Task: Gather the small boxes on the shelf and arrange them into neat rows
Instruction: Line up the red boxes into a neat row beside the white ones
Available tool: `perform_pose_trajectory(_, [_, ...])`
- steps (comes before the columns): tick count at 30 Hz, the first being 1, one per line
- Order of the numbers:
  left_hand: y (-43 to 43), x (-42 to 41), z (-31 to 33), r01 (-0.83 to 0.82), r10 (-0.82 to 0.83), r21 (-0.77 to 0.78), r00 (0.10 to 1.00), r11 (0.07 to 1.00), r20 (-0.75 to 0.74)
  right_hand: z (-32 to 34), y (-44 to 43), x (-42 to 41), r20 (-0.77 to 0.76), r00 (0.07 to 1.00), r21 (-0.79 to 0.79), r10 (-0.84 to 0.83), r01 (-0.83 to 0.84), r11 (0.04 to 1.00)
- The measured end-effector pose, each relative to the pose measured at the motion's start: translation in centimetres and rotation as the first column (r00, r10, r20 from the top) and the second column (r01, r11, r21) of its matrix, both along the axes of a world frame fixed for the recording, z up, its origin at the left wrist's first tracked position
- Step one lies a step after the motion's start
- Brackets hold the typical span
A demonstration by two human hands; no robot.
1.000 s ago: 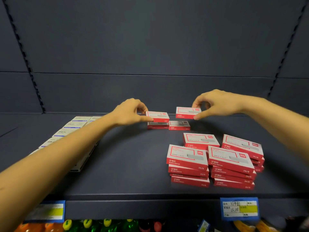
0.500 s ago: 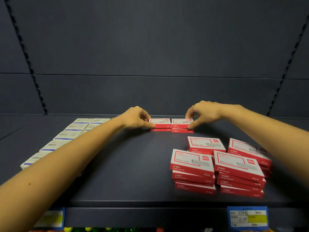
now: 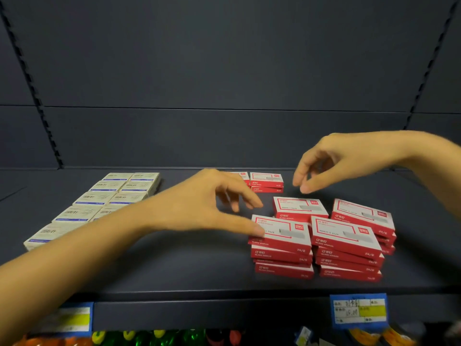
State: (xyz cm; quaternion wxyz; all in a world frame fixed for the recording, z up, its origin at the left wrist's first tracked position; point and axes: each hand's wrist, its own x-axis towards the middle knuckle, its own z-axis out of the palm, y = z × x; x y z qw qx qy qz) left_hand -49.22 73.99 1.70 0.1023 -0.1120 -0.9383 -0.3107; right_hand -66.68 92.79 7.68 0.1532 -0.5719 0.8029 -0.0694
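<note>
red boxes [image 3: 344, 236]: sitting in four close stacks, front right of shelf [image 3: 174, 265] | back red boxes [image 3: 266, 182]: lying two-high at rear | white boxes [image 3: 99, 198]: lying in two rows, left | left hand [image 3: 207, 203]: spreading, thumb touching front-left stack [image 3: 283, 255], gripping nothing | right hand [image 3: 331, 163]: hovering loosely curled, empty

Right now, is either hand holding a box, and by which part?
Nothing is held. The left hand only touches its thumb to the top red box at its left edge; the right hand hovers empty.
</note>
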Motion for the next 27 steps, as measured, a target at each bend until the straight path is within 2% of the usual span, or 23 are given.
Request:
perform_pose_trajectory(6, [0.7,0.1,-0.7,0.008,-0.008,-0.052,1.000,0.999,0.005,-0.4,0.7,1.7,-0.079,0.997,0.100,0.008,0.000,0.995])
perform_pose_trajectory(15, [0.3,0.4,0.1,0.005,-0.013,-0.081,0.994,0.997,-0.105,-0.8,0.4,1.8,-0.144,0.989,0.093,-0.033,0.047,0.995])
perform_pose_trajectory(23, [-3.8,-1.5,0.6,-0.208,0.200,-0.071,0.973,0.975,-0.113,-0.9,-0.6,1.4,-0.106,0.994,0.132,0.000,0.015,0.991])
perform_pose_trajectory(27, [-5.1,-4.1,-1.4,-0.308,0.296,-0.137,0.950,0.942,-0.099,-1.2,-1.2,1.1,-0.128,0.992,0.114,0.002,0.012,0.993])
